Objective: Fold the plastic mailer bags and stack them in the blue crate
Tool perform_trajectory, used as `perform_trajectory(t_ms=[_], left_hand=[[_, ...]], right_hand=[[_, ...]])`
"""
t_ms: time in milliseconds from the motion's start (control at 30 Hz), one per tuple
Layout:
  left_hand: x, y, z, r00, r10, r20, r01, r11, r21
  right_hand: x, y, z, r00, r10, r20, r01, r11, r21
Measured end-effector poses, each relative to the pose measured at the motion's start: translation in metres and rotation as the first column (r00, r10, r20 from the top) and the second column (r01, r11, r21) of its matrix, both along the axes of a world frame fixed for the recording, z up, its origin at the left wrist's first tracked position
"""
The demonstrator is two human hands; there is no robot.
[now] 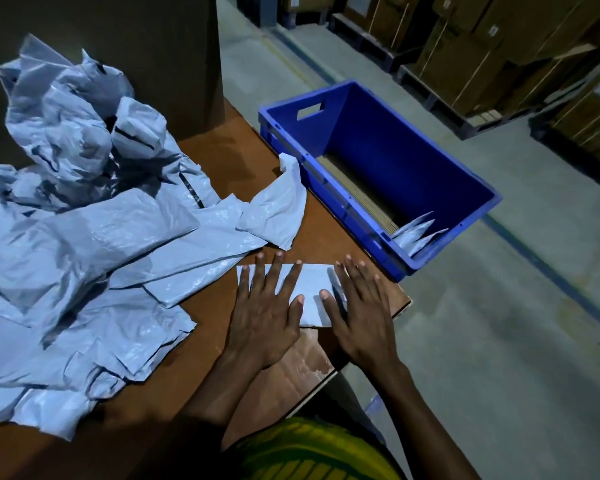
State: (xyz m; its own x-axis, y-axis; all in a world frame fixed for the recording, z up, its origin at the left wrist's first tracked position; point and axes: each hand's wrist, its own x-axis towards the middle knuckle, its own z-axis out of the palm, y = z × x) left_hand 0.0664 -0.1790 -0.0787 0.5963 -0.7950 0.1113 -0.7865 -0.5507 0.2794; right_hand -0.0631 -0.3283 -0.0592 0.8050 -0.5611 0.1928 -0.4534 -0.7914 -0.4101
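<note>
From my seat, the loose pile of grey mailer bags fills the left of the view, from about eight o'clock up to eleven, crumpled and overlapping on the brown table. One bag from the pile trails out toward twelve o'clock of the hands, and its end lies just beside the crate's near wall.

Near the table's right edge lies the folded mailer, flat, with both hands on it. My left hand is spread wide, fingers straight, pressing down its left half. My right hand lies the same way on the right half — flat and unclenched, gripping nothing.

At one o'clock of the hands stands the blue crate, on the floor just beside the table. Folded bags lean in its near corner, and a cardboard sheet lines its bottom. Stacked cartons stand beyond, at two o'clock.
</note>
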Motion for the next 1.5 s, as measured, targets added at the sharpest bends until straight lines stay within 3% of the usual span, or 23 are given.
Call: perform_trajectory(t_ms=[133,300,500,567,633,700,767,833,900,1000,1133,1267,1400,1500], left_hand=[[0.004,0.002,-0.002,0.999,-0.038,-0.022,0.037,0.999,-0.021],[0.014,0.034,-0.014,0.995,0.084,-0.056,-0.09,0.987,-0.131],[0.015,0.036,-0.007,0.985,0.147,-0.093,-0.159,0.978,-0.135],[0.01,0.044,-0.004,0.974,0.186,-0.128,-0.209,0.958,-0.198],[0.0,0.056,0.001,0.969,0.243,-0.034,-0.241,0.919,-0.311],[-0.011,0.065,0.004,0.955,0.279,0.104,-0.221,0.898,-0.379],[-0.016,0.07,0.004,0.953,0.259,0.158,-0.187,0.912,-0.365],[-0.018,0.073,0.002,0.958,0.218,0.184,-0.144,0.927,-0.347],[-0.021,0.077,-0.001,0.957,0.195,0.215,-0.112,0.931,-0.347],[-0.025,0.086,-0.003,0.96,0.202,0.195,-0.118,0.92,-0.373],[-0.022,0.087,0.001,0.959,0.222,0.175,-0.139,0.909,-0.392],[-0.018,0.087,0.003,0.969,0.203,0.14,-0.136,0.914,-0.383],[-0.018,0.084,0.012,0.973,0.207,0.103,-0.153,0.91,-0.384],[-0.014,0.065,0.022,0.954,0.298,0.016,-0.263,0.865,-0.427]], right_hand=[[0.022,0.015,-0.001,0.988,0.121,-0.094,-0.123,0.992,-0.018],[0.013,0.021,-0.014,0.99,0.099,-0.099,-0.103,0.994,-0.032],[0.014,0.021,-0.01,0.989,0.101,-0.112,-0.103,0.995,-0.015],[0.014,0.019,-0.005,0.985,0.115,-0.128,-0.109,0.993,0.052],[0.018,0.02,0.002,0.989,0.114,-0.094,-0.106,0.991,0.087],[0.027,0.023,0.011,0.982,0.186,0.015,-0.186,0.982,0.028],[0.044,0.028,0.02,0.922,0.372,0.109,-0.372,0.928,-0.021],[0.067,0.032,0.024,0.821,0.563,0.1,-0.565,0.825,-0.013],[0.086,0.035,0.018,0.758,0.652,0.006,-0.652,0.758,-0.007],[0.09,0.033,0.004,0.791,0.61,-0.04,-0.611,0.792,-0.011],[0.086,0.036,-0.001,0.822,0.568,-0.047,-0.568,0.809,-0.153],[0.082,0.031,0.002,0.825,0.56,0.074,-0.551,0.826,-0.119],[0.05,0.026,0.008,0.942,0.285,0.175,-0.276,0.958,-0.074],[0.033,0.025,0.003,0.974,0.171,0.151,-0.17,0.985,-0.023]])
